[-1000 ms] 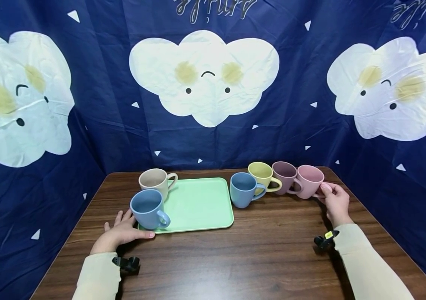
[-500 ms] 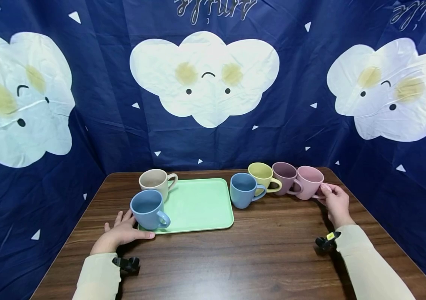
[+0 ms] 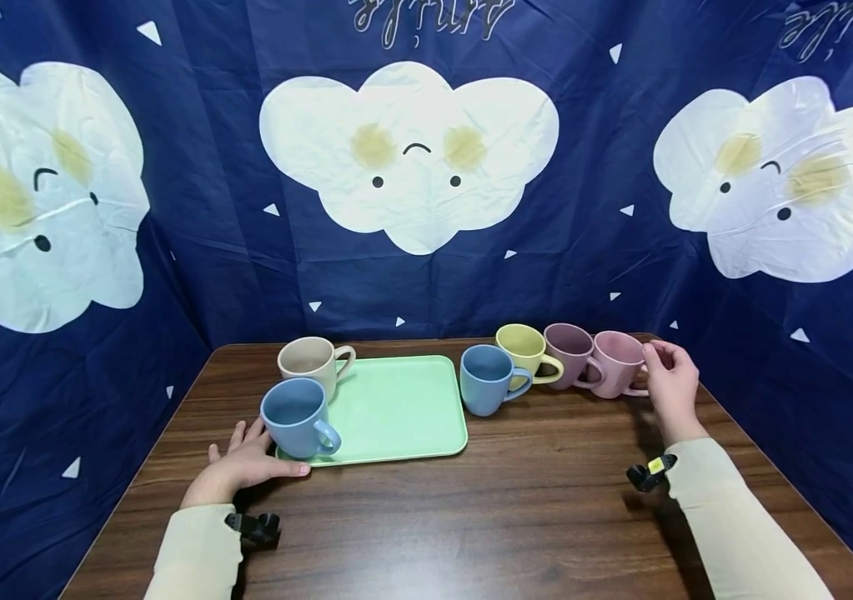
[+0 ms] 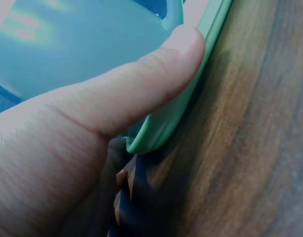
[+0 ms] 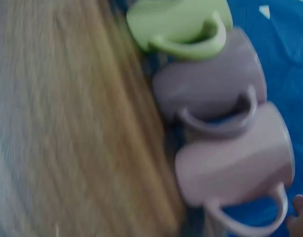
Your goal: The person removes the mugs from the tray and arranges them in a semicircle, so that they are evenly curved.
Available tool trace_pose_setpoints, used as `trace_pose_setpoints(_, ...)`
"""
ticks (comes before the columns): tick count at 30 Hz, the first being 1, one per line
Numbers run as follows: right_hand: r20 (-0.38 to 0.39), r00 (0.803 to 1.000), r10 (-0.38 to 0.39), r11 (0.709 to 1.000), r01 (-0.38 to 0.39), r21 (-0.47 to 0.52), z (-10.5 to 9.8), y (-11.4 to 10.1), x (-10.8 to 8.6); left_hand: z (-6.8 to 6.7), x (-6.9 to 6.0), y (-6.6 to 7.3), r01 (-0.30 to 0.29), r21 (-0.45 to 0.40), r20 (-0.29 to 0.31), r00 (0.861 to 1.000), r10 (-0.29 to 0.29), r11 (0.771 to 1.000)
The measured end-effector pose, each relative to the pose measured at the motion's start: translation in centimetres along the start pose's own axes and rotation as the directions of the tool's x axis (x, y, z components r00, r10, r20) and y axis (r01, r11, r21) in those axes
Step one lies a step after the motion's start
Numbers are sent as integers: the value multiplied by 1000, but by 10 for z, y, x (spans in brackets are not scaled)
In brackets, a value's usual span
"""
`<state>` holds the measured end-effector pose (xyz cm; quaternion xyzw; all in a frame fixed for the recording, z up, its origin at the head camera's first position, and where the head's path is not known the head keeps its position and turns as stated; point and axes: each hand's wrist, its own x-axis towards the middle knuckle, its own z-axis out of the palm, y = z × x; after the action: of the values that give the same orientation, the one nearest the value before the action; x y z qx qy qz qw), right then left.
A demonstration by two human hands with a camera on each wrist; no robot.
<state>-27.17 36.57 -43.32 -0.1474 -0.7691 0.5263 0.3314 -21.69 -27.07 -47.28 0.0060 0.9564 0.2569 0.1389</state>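
Note:
My left hand (image 3: 246, 460) rests at the near left corner of the green tray (image 3: 396, 408), fingers spread and thumb along the front rim. Just beside it on the tray stands a blue mug (image 3: 293, 421); in the left wrist view my thumb (image 4: 141, 84) crosses in front of this mug. Behind it is a beige mug (image 3: 308, 360). At the far right my right hand (image 3: 674, 383) hovers beside the pink mug (image 3: 616, 367). In the right wrist view the fingertips (image 5: 300, 205) show at the edge, apart from the pink mug's handle (image 5: 255, 228).
Left of the pink mug stand a purple mug (image 3: 567, 357), a yellow mug (image 3: 519, 343) and a second blue mug (image 3: 483, 383), close to the tray's right side. The wooden table (image 3: 486, 517) ends at a dark blue cloth (image 3: 411, 292) with clouds.
My right hand has let go of the pink mug's handle and risen slightly. The left hand, tray and mugs have stayed in place.

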Motion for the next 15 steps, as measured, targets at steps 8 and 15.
trace_pose_setpoints(8,19,995,-101,978,96,183,23,-31,-9,2,4,-3,-5,7,1,1000,5,1000)
trace_pose_setpoints(15,85,992,-90,944,57,326,54,-60,-29,2,3,-6,-14,-12,8,1000,15,1000)
